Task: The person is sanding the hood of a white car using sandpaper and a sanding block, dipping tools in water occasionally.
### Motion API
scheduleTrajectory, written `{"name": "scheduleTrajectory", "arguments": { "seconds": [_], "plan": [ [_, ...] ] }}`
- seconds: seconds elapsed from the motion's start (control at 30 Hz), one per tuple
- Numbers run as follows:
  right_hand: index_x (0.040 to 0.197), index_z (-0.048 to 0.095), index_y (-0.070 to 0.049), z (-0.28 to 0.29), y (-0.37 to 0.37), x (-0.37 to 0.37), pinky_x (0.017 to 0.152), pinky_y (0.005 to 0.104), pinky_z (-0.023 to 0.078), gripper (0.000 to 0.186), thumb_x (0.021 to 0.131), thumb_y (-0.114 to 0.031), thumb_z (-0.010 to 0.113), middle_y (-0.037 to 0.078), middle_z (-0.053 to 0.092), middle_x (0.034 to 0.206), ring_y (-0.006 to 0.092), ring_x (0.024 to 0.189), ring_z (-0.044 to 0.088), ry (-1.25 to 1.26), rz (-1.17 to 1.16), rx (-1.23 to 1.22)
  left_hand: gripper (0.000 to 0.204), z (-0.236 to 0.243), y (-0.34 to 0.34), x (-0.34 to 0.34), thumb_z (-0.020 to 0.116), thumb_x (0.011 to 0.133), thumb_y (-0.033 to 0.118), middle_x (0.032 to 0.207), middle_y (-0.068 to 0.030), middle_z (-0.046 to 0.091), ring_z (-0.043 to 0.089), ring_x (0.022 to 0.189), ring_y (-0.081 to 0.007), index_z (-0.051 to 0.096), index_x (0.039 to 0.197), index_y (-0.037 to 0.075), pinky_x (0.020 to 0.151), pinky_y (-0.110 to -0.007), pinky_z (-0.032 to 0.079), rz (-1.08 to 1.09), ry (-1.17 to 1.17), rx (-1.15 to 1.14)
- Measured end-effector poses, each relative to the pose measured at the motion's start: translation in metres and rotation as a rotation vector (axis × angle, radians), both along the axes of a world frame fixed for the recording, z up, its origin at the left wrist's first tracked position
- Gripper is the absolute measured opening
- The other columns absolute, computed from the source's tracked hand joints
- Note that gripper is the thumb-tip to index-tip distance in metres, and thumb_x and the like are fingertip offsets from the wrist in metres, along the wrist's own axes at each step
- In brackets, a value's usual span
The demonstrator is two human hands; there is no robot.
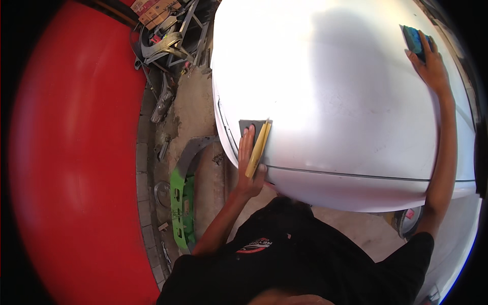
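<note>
A glossy white car hood [351, 127] spreads out in front of me, with a dark shadowy reflection on it. At its left side, my left hand [251, 162] grips a narrow yellow block [258, 150], thumb on one side and fingers on the other. A grey sheet that looks like sandpaper [245, 123] lies under those fingers and against the panel. Far to the right, my right hand [431, 68] reaches across the hood and presses on a blue-green sponge [414, 41]. A thin grey edge shows along the sponge's left side; what lies beneath it is hidden.
A red painted surface [81, 152] fills the left. Between it and the hood, a green and black curved car part [179, 203] lies on the concrete floor [190, 109]. Metal scraps, a frame and a cardboard box [155, 11] are piled at the far left. A wheel [408, 222] shows below the hood.
</note>
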State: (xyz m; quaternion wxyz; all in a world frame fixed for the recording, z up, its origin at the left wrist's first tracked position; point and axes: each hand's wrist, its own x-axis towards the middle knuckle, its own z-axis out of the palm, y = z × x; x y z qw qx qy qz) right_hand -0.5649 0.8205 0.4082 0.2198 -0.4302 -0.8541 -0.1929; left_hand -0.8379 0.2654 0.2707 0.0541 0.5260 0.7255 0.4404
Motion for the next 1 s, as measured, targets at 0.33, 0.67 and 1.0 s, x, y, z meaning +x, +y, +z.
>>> {"name": "scheduleTrajectory", "arguments": {
  "seconds": [0.33, 0.67, 1.0],
  "plan": [
    [0.161, 0.037, -0.024, 0.009, -0.014, -0.026, 0.108, 0.0542, 0.049, 0.076, 0.098, -0.06, 0.06, 0.025, 0.043, 0.157, 0.0487, 0.131, 0.056, -0.014, 0.078, 0.118, 0.082, 0.053, 0.169, -0.287, 0.041, 0.104, 0.065, 0.14, -0.0246, 0.058, 0.058, 0.128, -0.034, 0.043, 0.153, 0.0, 0.109, -0.042, 0.043, 0.323, -0.279, -0.351],
    [0.161, 0.037, -0.025, -0.004, -0.001, 0.001, 0.105, 0.0537, 0.051, 0.074, 0.099, -0.06, 0.058, 0.026, 0.046, 0.155, 0.0478, 0.129, 0.059, -0.004, 0.015, 0.083, 0.081, -0.016, -0.002, -0.022, 0.038, 0.104, 0.046, 0.167, -0.0279, 0.02, 0.014, 0.158, -0.0414, 0.016, 0.161, -0.006, 0.126, -0.053, 0.011, 0.056, -0.134, 0.028],
    [0.16, 0.038, -0.023, -0.007, 0.009, -0.005, 0.107, 0.0496, 0.051, 0.073, 0.1, -0.06, 0.057, 0.024, 0.048, 0.154, 0.0452, 0.129, 0.06, -0.063, 0.05, 0.139, 0.095, 0.029, 0.158, -0.261, 0.037, 0.102, 0.074, 0.134, -0.0223, 0.06, 0.056, 0.127, -0.0264, 0.05, 0.143, -0.01, 0.108, -0.038, 0.045, 0.237, -0.496, -0.326]
  ]
}}
